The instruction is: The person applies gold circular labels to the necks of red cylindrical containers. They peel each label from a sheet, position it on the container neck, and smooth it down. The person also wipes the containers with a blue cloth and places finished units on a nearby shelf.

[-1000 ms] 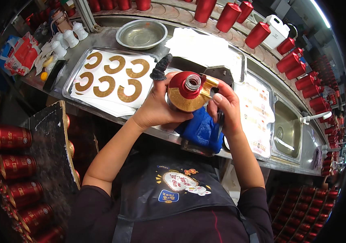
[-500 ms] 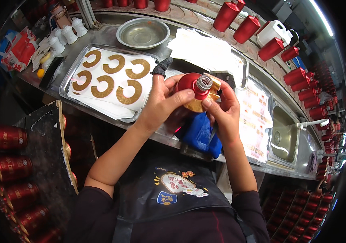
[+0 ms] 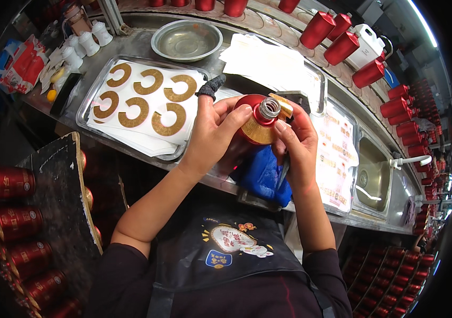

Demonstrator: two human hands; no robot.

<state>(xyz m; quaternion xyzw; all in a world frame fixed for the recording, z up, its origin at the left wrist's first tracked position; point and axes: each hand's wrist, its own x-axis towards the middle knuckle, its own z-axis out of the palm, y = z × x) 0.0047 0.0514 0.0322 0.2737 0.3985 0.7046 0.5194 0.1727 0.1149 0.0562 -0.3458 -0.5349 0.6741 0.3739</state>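
Between my hands is a red bottle (image 3: 248, 100) with an open, threaded silver neck (image 3: 270, 108). A gold label (image 3: 256, 132) lies round its shoulder on the near side, and its loose end sticks up to the right of the neck. My left hand (image 3: 211, 130) is wrapped about the bottle's left side, thumb on the shoulder; a black cover (image 3: 212, 86) is on one finger. My right hand (image 3: 297, 143) pinches at the label beside the neck. To the left, several gold C-shaped labels (image 3: 133, 112) are on white sheets in a metal tray (image 3: 84, 108).
A metal bowl (image 3: 186, 41) and stacked white sheets (image 3: 260, 61) are behind my hands. Several red bottles (image 3: 341, 49) stand on a curved conveyor (image 3: 268, 26). A blue cloth-like thing (image 3: 263, 177) lies below the bottle. A sink (image 3: 371, 177) is at right; boxed red bottles (image 3: 20, 221) at left.
The gold label now lies flatter across the bottle's near shoulder, and its loose end has shifted up and right. My right hand has moved slightly right. The conveyor's bottles have travelled rightward.
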